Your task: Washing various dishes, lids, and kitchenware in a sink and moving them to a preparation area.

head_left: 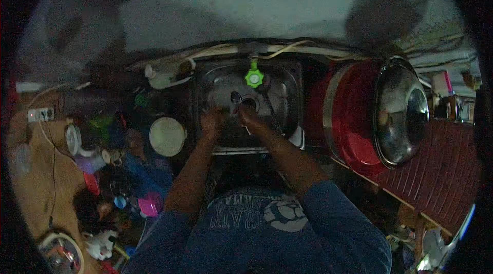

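Note:
Both my hands are low inside a dark metal sink [283,81], under a tap with a bright green star-shaped handle [254,78]. My right hand [248,118] grips a metal spoon [236,98], its bowl pointing up and away from me, close to the drain. At its left, a short distance off, is my left hand [212,120]; its fingers are dim and blurred, so whether it holds anything does not show. A long thin dark utensil or shadow lies along the right side of the basin.
Right of the sink stands a large red container [354,120] with a shiny metal bowl or lid [402,116] at its side, by a ribbed dark red surface [443,166]. To the left are a pale round lid [167,136], a pink container [150,204] and a power strip [41,114].

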`<state>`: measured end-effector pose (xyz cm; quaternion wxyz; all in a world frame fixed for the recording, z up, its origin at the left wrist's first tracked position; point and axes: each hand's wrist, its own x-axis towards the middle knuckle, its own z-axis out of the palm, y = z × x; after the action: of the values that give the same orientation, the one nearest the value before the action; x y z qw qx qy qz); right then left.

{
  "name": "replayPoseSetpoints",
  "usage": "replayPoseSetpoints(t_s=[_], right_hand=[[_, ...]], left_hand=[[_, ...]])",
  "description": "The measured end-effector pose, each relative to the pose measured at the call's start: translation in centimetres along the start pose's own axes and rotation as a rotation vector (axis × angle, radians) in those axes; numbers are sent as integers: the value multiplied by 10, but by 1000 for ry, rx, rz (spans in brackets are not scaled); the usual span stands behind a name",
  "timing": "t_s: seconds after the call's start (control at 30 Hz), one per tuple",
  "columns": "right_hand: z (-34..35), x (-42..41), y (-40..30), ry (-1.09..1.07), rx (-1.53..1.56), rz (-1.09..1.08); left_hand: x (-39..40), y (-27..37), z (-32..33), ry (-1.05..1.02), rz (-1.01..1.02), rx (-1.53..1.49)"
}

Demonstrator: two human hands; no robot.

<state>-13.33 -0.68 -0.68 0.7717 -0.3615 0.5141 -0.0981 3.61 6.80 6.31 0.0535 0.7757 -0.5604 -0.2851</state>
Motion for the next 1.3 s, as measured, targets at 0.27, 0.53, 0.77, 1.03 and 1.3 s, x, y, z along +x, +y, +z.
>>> replayPoseSetpoints(t_s=[0.27, 0.53, 0.77, 1.03, 1.3], right_hand=[[102, -38, -48, -220, -519, -202], [-108, 39, 20, -94, -906, -687], [28, -83, -63, -506, -33, -481], [-54, 0, -48, -10, -1001, -125], [-27, -31, -22, -256, -258, -288]], left_hand=[[70, -148, 115, 470, 118, 147], [36, 91, -46, 41, 215, -331], [3, 40, -7, 492, 39, -423], [35, 60, -18, 155, -81, -677], [17, 78, -28, 448, -530, -1055]])
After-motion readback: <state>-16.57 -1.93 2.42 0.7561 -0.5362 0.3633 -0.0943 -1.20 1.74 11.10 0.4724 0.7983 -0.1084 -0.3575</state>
